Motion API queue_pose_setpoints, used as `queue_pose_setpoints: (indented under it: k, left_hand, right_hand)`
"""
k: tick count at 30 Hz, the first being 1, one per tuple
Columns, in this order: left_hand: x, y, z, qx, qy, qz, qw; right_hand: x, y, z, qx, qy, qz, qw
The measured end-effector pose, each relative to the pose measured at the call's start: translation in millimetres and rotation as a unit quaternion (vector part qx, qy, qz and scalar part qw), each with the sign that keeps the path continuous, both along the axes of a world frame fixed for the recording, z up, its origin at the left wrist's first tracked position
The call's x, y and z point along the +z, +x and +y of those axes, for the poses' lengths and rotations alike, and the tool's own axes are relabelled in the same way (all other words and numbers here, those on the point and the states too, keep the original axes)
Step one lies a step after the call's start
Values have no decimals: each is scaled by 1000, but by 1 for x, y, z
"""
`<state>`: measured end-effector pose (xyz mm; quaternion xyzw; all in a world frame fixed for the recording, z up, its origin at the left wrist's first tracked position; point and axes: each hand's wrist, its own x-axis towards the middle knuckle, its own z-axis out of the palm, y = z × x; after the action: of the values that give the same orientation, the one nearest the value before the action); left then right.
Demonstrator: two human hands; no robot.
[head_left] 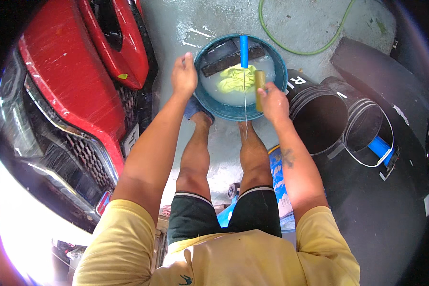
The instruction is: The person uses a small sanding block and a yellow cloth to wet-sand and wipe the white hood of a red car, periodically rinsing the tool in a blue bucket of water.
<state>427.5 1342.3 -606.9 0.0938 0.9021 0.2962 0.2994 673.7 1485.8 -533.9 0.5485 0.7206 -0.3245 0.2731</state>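
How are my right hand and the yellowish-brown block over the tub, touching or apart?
Touching. The head view shows the right hand at the lower part of the yellowish-brown block, with fingers against its side.

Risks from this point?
1. The olive-tan, bar-shaped block in the right hand could slip and splash into the cloudy grey water, since it is held at the right side of the round teal plastic basin.
2. The dark blue slipper sits close to the basin; a nudge might slosh water out.
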Motion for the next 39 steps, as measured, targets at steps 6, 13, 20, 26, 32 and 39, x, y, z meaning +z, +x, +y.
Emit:
queue_pose_setpoints:
  k: [6, 13, 20, 26, 32, 39]
  left_hand:
    - [-9, 5, 18, -131, -45, 91, 986]
    - [-14, 11, 21, -138, 12, 118, 983]
    - [-9, 7, 22, -149, 49, 92, 983]
    - [-9, 7, 15, -144, 55, 79, 985]
    - [-10, 8, 21, -148, 49, 93, 983]
    - [-21, 7, 12, -131, 34, 92, 987]
  right_hand:
    - [-36, -29, 12, 182, 174, 253, 934]
    - [-232, -85, 85, 315, -58, 187, 929]
    - [-310, -60, 30, 302, -175, -94, 932]
    - [-311, -44, -15, 265, -217, -98, 935]
    - [-275, -25, -28, 173, -219, -77, 957]
    - [-159, -36, -18, -460, -316, 195, 806]
